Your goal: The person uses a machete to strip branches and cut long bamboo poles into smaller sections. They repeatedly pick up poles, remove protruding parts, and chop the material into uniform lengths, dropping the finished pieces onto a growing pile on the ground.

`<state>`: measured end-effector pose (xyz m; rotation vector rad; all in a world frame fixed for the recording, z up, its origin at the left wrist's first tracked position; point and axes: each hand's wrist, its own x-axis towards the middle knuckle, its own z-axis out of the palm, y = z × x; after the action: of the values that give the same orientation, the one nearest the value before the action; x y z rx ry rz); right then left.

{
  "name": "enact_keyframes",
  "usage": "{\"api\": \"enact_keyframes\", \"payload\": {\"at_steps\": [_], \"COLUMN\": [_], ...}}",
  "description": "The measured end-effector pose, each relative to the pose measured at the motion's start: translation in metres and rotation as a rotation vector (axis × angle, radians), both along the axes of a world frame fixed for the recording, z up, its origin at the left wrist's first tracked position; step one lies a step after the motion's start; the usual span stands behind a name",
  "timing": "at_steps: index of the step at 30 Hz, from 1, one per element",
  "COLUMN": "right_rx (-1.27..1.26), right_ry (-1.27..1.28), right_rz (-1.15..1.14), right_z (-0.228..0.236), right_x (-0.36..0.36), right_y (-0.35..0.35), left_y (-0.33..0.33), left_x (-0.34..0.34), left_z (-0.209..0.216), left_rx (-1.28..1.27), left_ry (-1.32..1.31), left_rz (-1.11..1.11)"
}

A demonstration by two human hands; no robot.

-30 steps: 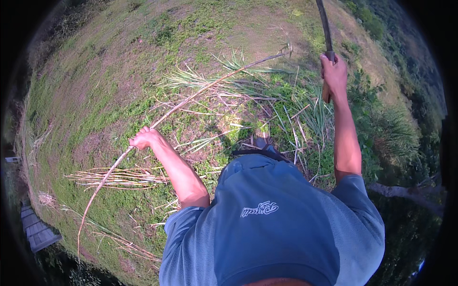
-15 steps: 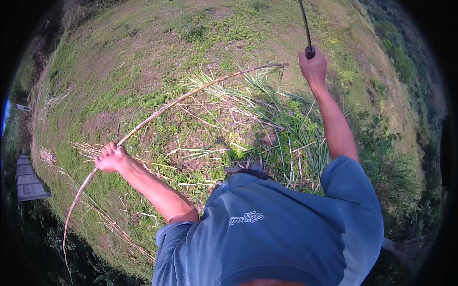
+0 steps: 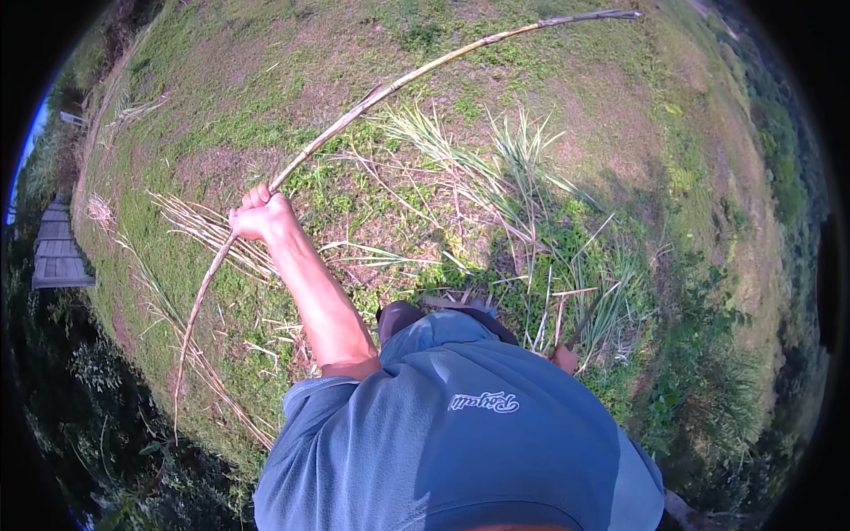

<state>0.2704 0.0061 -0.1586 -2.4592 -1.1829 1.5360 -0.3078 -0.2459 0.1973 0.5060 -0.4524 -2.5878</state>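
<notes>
White lettering marks the blue shirt. The left hand clenches a long curved stalk above grass; well apart, the partly hidden right hand grips a dark blade beside leaves.

Long, tan, jointed plant stalk bowed across the scene; dark, narrow blade low at right.
Clasped in the left hand, the stalk arches from a thin tip at near left to a greyish end at far right. The blade slants from the right hand, its outline hard to make out.
</notes>
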Motion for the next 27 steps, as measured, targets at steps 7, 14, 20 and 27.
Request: {"api": "enact_keyframes", "payload": {"at_steps": [7,14,20,27], "right_rx": [0.570,0.750,0.581,0.371], "right_ry": [0.952,1.274,1.249,1.523], "right_rz": [-0.079,0.095,0.166,0.024], "right_z": [0.216,0.311,0.300,0.290], "right_x": [-0.209,-0.295,-0.290,-0.290], "right_y": [0.065,0.028,0.023,0.034], "left_y": [0.037,0.046,0.038,0.010], "left_x": [0.064,0.141,0.181,0.202], "left_z": [-0.092,-0.184,-0.181,-0.180], "left_rx": [0.255,0.293,0.089,-0.300], "left_ry": [-0.287,-0.902,-0.857,-0.693], "left_rz": [-0.085,-0.187,-0.506,-1.310]}}
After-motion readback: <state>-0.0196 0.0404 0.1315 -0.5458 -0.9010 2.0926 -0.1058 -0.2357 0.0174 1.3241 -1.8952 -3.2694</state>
